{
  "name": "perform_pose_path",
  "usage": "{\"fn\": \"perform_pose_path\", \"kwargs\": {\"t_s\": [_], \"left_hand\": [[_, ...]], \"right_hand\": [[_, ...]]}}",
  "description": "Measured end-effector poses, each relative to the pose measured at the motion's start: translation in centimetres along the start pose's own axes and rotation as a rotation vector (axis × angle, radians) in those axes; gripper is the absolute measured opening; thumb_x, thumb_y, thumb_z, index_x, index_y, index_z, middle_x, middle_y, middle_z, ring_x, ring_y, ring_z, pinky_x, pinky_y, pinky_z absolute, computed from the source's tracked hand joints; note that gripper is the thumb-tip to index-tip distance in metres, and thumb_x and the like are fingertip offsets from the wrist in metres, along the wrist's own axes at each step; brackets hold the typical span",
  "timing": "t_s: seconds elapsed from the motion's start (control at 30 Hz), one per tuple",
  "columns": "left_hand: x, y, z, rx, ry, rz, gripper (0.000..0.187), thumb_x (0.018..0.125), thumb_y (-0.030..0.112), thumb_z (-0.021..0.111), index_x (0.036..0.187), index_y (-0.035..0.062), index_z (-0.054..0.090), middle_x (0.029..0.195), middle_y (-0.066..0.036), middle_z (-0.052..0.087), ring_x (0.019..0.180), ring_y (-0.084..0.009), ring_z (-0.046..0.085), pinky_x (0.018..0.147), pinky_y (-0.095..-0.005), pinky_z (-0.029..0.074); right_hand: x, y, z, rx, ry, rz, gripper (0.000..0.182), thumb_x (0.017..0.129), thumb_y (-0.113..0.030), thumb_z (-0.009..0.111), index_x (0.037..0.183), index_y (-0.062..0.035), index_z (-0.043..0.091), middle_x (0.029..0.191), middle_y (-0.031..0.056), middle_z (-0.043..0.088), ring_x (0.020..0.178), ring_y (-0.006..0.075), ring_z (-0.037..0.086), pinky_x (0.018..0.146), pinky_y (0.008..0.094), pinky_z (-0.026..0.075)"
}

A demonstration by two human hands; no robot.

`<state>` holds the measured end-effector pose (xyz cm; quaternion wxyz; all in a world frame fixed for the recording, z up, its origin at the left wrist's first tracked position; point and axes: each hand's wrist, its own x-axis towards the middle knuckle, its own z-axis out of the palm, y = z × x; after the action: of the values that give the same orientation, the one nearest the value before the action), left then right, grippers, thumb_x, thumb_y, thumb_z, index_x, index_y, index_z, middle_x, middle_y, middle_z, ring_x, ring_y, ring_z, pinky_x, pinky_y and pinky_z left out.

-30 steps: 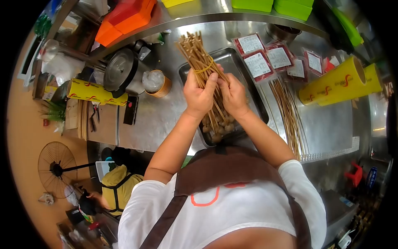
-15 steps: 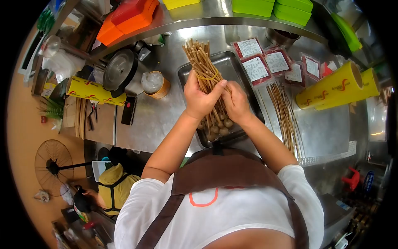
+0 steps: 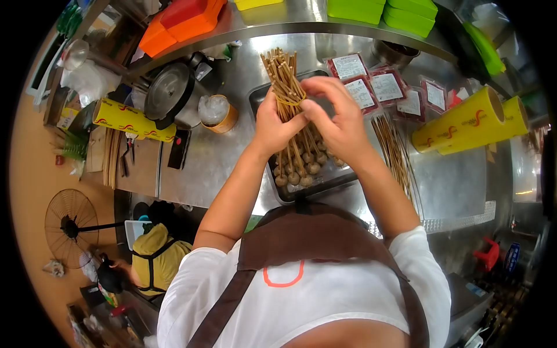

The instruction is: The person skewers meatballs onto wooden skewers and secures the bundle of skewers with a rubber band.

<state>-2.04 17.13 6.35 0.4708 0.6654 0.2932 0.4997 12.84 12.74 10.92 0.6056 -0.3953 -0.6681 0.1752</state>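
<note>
A thick bundle of wooden skewers (image 3: 282,72) leans over a dark metal tray (image 3: 258,100), with round brownish balls (image 3: 294,174) on the lower ends. A yellow rubber band (image 3: 290,101) circles the sticks near the top. My left hand (image 3: 271,124) is wrapped round the bundle just below the band. At the band's right side, my right hand (image 3: 336,119) has its thumb and index finger curled close together, pinching the band. The other fingers of that hand are partly hidden.
Red vacuum packs (image 3: 386,86) and loose bare skewers (image 3: 394,151) lie right of the tray. Yellow rolls (image 3: 464,124) stand farther right. A paper tub (image 3: 223,116) and lidded pot (image 3: 168,93) are on the left. Coloured boxes (image 3: 354,8) line the shelf. Another person (image 3: 154,258) is at lower left.
My right hand has moved off the sticks, up and right to the band. The bundle stands more upright, and its balls have spread out and show more.
</note>
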Motion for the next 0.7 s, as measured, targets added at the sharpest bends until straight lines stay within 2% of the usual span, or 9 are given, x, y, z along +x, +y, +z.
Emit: {"fn": "perform_pose_path", "kwargs": {"t_s": [0.03, 0.07, 0.2, 0.37, 0.43, 0.53, 0.57, 0.6, 0.7], "left_hand": [[0.1, 1.8, 0.5, -0.152, -0.036, -0.02, 0.046, 0.08, 0.003, 0.063, 0.12, 0.0015, 0.041, 0.103, -0.007, 0.058, 0.096, -0.0125, 0.056, 0.085, -0.0279, 0.045], [0.1, 1.7, 0.4, -0.151, -0.034, -0.013, 0.046, 0.08, 0.003, 0.063, 0.12, 0.0015, 0.041, 0.103, -0.007, 0.058, 0.096, -0.0125, 0.056, 0.085, -0.0279, 0.045], [-0.4, 2.0, 0.2, -0.201, -0.008, -0.016, 0.04, 0.085, 0.007, 0.056, 0.12, 0.001, 0.037, 0.11, -0.007, 0.052, 0.101, -0.0119, 0.051, 0.089, -0.0282, 0.041], [0.0, 2.4, 0.4, -0.021, 0.043, 0.098, 0.042, 0.086, 0.012, 0.058, 0.12, 0.0007, 0.037, 0.11, -0.009, 0.053, 0.1, -0.0162, 0.052, 0.089, -0.0313, 0.041], [0.1, 2.2, 0.2, 0.136, 0.034, 0.122, 0.044, 0.086, 0.016, 0.058, 0.121, 0.0, 0.037, 0.107, -0.014, 0.056, 0.099, -0.0236, 0.056, 0.087, -0.0344, 0.043], [0.4, 1.4, 0.4, 0.191, 0.053, 0.215, 0.046, 0.086, 0.018, 0.059, 0.122, 0.001, 0.037, 0.108, -0.015, 0.057, 0.099, -0.026, 0.057, 0.085, -0.0353, 0.044], [0.1, 1.6, 0.4, 0.29, 0.096, 0.164, 0.046, 0.085, 0.018, 0.061, 0.122, 0.0015, 0.039, 0.109, -0.016, 0.057, 0.099, -0.0275, 0.058, 0.084, -0.0358, 0.045], [0.2, 1.5, 0.5, 0.288, 0.099, 0.166, 0.046, 0.085, 0.018, 0.061, 0.122, 0.0015, 0.039, 0.109, -0.016, 0.057, 0.099, -0.0275, 0.058, 0.084, -0.0358, 0.045], [0.6, 0.7, 0.6, 0.266, 0.131, 0.187, 0.046, 0.084, 0.015, 0.062, 0.121, 0.0008, 0.04, 0.105, -0.014, 0.058, 0.096, -0.0251, 0.059, 0.084, -0.0341, 0.045]], "right_hand": [[0.2, 0.0, 0.3, 0.041, -0.061, 0.066, 0.026, 0.08, -0.005, 0.063, 0.105, 0.0017, 0.058, 0.1, 0.0135, 0.058, 0.093, 0.0254, 0.058, 0.084, 0.0333, 0.046], [0.4, 0.0, 0.5, 0.083, -0.124, 0.131, 0.026, 0.08, -0.005, 0.063, 0.105, 0.0015, 0.058, 0.099, 0.0132, 0.058, 0.091, 0.025, 0.058, 0.084, 0.0333, 0.046], [1.5, -0.8, 0.1, 0.006, -0.059, -0.033, 0.026, 0.079, -0.004, 0.063, 0.104, 0.0014, 0.059, 0.098, 0.0127, 0.059, 0.09, 0.0236, 0.059, 0.082, 0.0327, 0.046], [2.8, -0.5, -0.1, 0.121, -0.196, -0.004, 0.031, 0.078, -0.006, 0.064, 0.107, 0.0008, 0.056, 0.101, 0.0121, 0.059, 0.091, 0.0211, 0.059, 0.083, 0.0328, 0.046], [2.5, -0.1, 0.5, 0.309, -0.191, 0.24, 0.036, 0.081, -0.009, 0.064, 0.113, 0.0018, 0.05, 0.104, 0.0125, 0.058, 0.094, 0.0208, 0.058, 0.085, 0.0328, 0.046], [1.9, 0.9, 2.1, 0.393, -0.086, 0.225, 0.04, 0.084, -0.012, 0.064, 0.116, 0.0029, 0.045, 0.108, 0.0142, 0.056, 0.098, 0.0229, 0.056, 0.087, 0.0329, 0.045], [1.4, 1.4, 2.6, 0.347, -0.1, 0.222, 0.046, 0.087, -0.021, 0.063, 0.12, 0.0034, 0.043, 0.112, 0.0158, 0.054, 0.1, 0.0256, 0.055, 0.09, 0.0326, 0.043], [0.7, 3.0, 3.3, 0.188, -0.13, 0.099, 0.052, 0.09, -0.032, 0.059, 0.125, 0.0027, 0.041, 0.113, 0.0164, 0.054, 0.102, 0.0244, 0.055, 0.092, 0.0318, 0.042], [0.5, 3.5, 3.4, 0.089, -0.122, 0.084, 0.06, 0.091, -0.04, 0.055, 0.13, 0.0025, 0.038, 0.115, 0.0161, 0.054, 0.104, 0.0216, 0.054, 0.092, 0.0312, 0.041]]}}
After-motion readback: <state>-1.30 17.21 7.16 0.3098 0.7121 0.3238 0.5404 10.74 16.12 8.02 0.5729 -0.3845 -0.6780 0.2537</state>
